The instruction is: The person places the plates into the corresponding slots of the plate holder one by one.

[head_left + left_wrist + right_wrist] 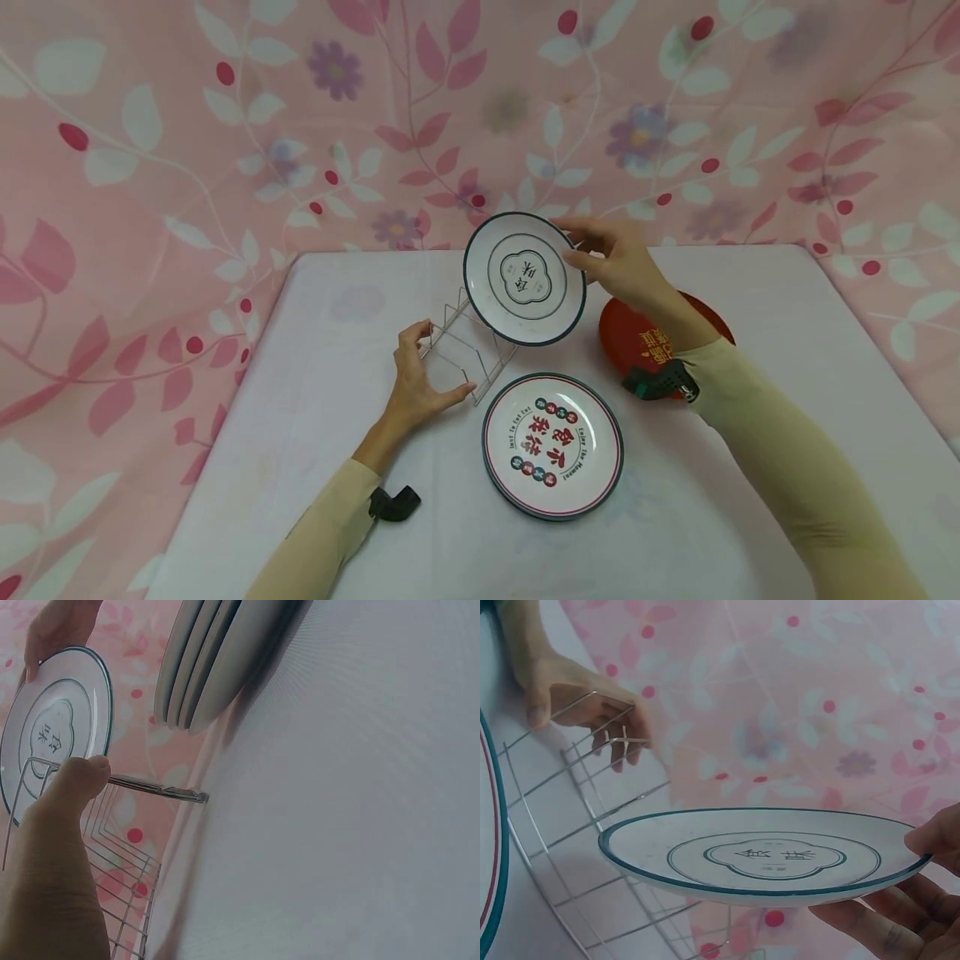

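Note:
Pinched at its rim between the thumb and fingers of my right hand (pixel 618 258) is a small white plate (pixel 525 279) with a dark rim and black characters in its centre. The plate is tilted and overlaps the far part of a wire plate rack (pixel 497 377) in the head view. My left hand (pixel 420 383) grips the rack's near left end, thumb on one side and fingers curled at the other, as the right wrist view shows. The rack's wires run beneath and beside the raised plate (pixel 776 855).
Several stacked white plates (pixel 552 446), the top one with red characters, lie near the rack on the white table (pixel 360 300). A red round item with gold characters (pixel 626 333) lies partly hidden under my right forearm. A pink floral cloth (pixel 420 100) hangs behind.

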Demonstrator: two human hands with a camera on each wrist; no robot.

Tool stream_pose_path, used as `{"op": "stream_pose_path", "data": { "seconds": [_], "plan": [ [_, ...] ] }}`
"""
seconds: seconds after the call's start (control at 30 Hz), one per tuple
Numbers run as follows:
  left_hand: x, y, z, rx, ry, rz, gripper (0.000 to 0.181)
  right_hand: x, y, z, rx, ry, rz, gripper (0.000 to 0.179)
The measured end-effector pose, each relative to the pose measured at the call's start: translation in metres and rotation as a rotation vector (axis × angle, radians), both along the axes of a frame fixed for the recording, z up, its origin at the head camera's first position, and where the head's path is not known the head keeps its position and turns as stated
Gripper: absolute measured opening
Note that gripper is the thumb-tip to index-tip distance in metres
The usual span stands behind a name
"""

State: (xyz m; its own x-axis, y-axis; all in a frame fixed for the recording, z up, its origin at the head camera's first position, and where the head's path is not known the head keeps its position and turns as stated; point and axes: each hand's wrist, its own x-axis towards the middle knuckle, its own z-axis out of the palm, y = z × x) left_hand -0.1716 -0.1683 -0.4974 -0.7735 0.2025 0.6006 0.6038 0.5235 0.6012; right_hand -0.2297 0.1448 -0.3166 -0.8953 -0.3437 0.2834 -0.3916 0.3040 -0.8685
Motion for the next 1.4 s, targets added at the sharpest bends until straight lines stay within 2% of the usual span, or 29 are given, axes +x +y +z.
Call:
{"op": "stream_pose_path", "data": {
  "seconds": [0.23,0.5,0.7,0.9,1.13,1.4],
  "plan": [
    [-0.001,-0.001,-0.001,-0.006,0.017,0.004,0.113,-0.001,-0.019,-0.008,0.021,0.015,0.001,0.042],
    [-0.002,0.000,-0.001,0.015,0.047,-0.010,0.112,0.000,-0.036,-0.028,0.040,-0.039,0.023,0.043],
    [-0.003,0.001,0.000,0.005,0.042,-0.002,0.112,0.000,-0.044,-0.039,0.005,-0.059,0.046,0.044],
    [-0.002,0.001,0.001,0.008,0.030,-0.005,0.112,0.000,-0.052,-0.049,0.030,-0.053,0.058,0.043],
    [-0.002,0.000,0.003,0.000,0.011,0.000,0.113,0.001,-0.055,-0.053,0.050,-0.025,0.071,0.043],
    [-0.002,-0.001,0.002,-0.006,-0.005,-0.004,0.113,0.001,-0.054,-0.056,0.041,-0.060,0.083,0.045]
  ]
}}
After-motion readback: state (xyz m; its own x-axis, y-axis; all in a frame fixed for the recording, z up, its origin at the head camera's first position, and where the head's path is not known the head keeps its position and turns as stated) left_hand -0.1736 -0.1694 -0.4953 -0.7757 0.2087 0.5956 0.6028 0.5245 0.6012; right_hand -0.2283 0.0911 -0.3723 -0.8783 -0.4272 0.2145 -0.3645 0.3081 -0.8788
